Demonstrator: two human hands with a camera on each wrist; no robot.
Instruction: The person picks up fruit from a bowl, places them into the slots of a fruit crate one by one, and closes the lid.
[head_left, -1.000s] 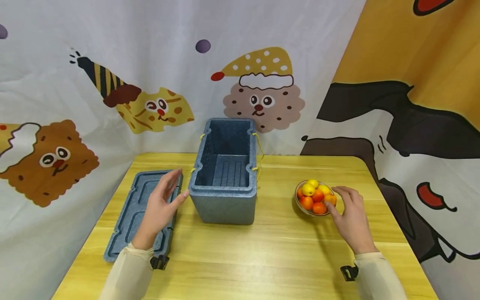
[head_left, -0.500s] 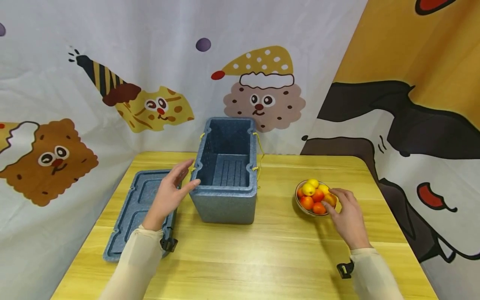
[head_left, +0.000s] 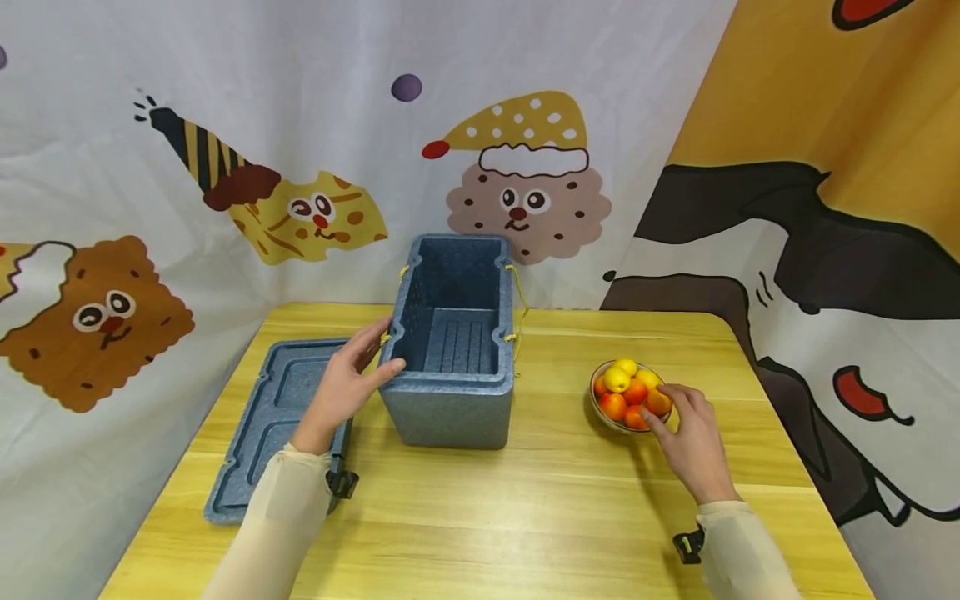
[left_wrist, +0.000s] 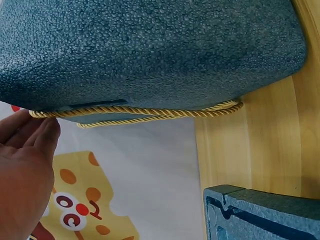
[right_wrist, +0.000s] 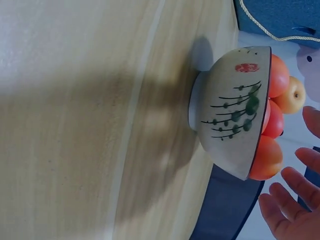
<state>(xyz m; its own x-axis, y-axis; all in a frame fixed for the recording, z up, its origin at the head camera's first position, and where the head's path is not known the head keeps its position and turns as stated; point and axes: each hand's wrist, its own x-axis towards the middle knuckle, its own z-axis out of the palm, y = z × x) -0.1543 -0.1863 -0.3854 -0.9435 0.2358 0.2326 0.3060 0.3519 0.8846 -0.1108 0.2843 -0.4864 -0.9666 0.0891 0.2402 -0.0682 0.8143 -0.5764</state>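
The box looks foam-like (rough, pebbled); the bowl, smooth glazed ceramic.

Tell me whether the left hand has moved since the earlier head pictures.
Yes: relative to the blue-grey box, the left hand has moved rightward and forward, up to its near-left rim.

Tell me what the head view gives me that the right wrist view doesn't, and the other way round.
Only the head view shows the left hand, the lid and the inside of the blue-grey box.

Only the right wrist view shows the green plant pattern and red mark on the bowl's outer side.

Both show the bowl, its fruit, the right hand, the wooden table and at least part of the box.
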